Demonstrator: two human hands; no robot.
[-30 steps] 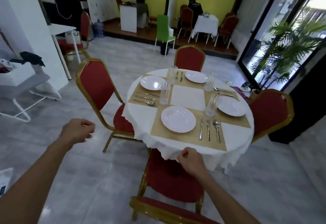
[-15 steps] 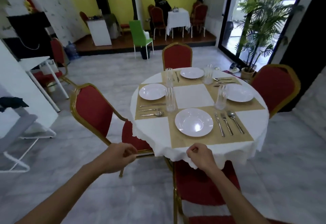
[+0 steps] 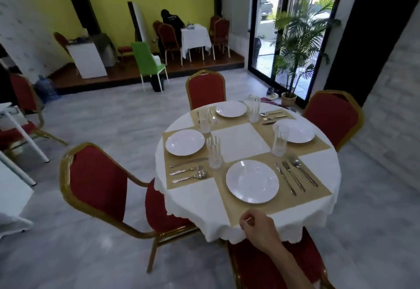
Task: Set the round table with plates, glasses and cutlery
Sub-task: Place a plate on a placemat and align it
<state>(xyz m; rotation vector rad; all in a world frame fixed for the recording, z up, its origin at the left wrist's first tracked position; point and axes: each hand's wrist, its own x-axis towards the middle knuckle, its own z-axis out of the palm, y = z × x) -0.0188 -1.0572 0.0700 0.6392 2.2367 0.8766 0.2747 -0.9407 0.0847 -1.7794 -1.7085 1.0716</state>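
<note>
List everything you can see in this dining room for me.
round table: one, white cloth, centre
placemats: four, gold, one per seat
plates: four, white, one on each placemat
glasses: four, clear, beside the plates
cutlery: four sets, silver, on the placemats
red chairs: four, gold frames, round the table
green chair: one, back of room
potted palm: one, green, by the glass door
small table: one, white cloth, back platform
seated person: one, dark clothes, at the small table
right hand: one, fingers curled, at the table's near edge
</note>
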